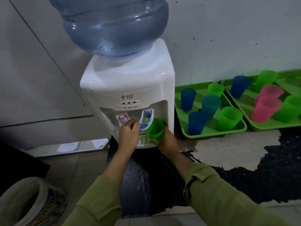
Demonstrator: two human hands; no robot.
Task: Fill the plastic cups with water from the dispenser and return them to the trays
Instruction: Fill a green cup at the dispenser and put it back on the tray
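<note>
green cup (154, 131) is held tilted under the blue tap of the dispenser (130, 82), away from both trays. far left and low, a pale bucket (32, 201) with printed lettering stands on the tiled floor, and a few sheets of paper (70, 146) lie on a low ledge beyond it. next comes the white dispenser, with a big blue water bottle (112, 26) upended on top and a red tap (122, 118) at the left of its recess. the left grip (128, 134) has its fingers curled onto the blue lever (144, 125), just right of the red tap. the green cup is right beside the lever's end, its mouth leaning toward the spout, with what looks like a thin stream running into it. the right grip (167, 141) wraps the cup from below, fingers round its base. right of the dispenser, the near tray (211, 135) lies by the wall with three blue cups (188, 99) and two green cups (230, 118) upright in it. just beside it, the far tray (268, 127) bears a lone blue cup (240, 88), two pink cups (265, 108) close together and two more green ones. a dark patch (268, 160) spreads before the trays.
</note>
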